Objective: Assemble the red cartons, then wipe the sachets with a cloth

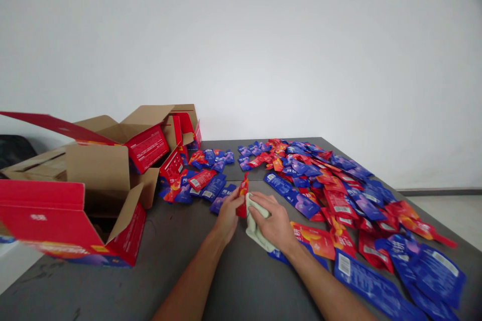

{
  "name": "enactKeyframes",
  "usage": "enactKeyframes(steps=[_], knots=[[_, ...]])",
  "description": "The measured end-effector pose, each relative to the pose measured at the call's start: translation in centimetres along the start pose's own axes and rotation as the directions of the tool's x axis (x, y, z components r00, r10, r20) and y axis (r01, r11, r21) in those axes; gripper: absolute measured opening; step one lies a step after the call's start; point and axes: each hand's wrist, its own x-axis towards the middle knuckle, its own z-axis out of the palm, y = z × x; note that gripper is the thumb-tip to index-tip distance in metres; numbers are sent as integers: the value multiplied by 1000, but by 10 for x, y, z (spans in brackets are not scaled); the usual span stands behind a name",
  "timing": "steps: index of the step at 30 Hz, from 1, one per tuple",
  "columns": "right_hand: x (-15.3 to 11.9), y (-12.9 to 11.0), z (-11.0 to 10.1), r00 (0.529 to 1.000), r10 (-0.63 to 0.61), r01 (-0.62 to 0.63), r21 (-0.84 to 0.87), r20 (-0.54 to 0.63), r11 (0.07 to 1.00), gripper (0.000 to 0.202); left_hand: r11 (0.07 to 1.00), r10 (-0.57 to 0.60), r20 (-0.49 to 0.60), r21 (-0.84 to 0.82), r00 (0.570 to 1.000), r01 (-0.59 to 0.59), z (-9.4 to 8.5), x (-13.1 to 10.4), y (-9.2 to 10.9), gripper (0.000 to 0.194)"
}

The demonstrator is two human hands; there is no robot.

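Observation:
My left hand grips a red snack pouch by its side and holds it upright above the table. Pressed against the pouch's right face is a pale green cloth, which my right hand has bunched under its fingers. The cloth's lower end hangs toward the table. Close to the right wrist lie an orange-red pouch and part of a blue one. Just beyond my left hand rests a blue pouch.
Open red cartons with raised flaps line the left side. A large heap of red and blue pouches spreads over the right of the grey table. Smaller groups of pouches lie at the back. A white wall stands behind.

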Motion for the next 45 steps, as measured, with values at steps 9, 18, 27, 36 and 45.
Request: enactKeyframes(steps=[9,18,27,36,45], knots=[[-2,-7,1,976,-148,161,-71,157,984,29,988,-34,-8,-153,999,32,8,-4,-3,50],[1,6,-3,990,-138,143,-237,40,961,29,988,-110,88,-103,990,119,4,-7,-6,29],[7,19,-16,984,-114,67,-315,-135,947,28,987,-159,169,23,973,157,6,-14,-3,46],[-1,-13,-1,956,-159,202,-161,245,966,29,994,-104,138,-21,985,108,12,-10,9,42],[8,23,-13,995,103,-97,-256,8,962,25,475,355,144,824,924,-310,-11,4,1,43]])
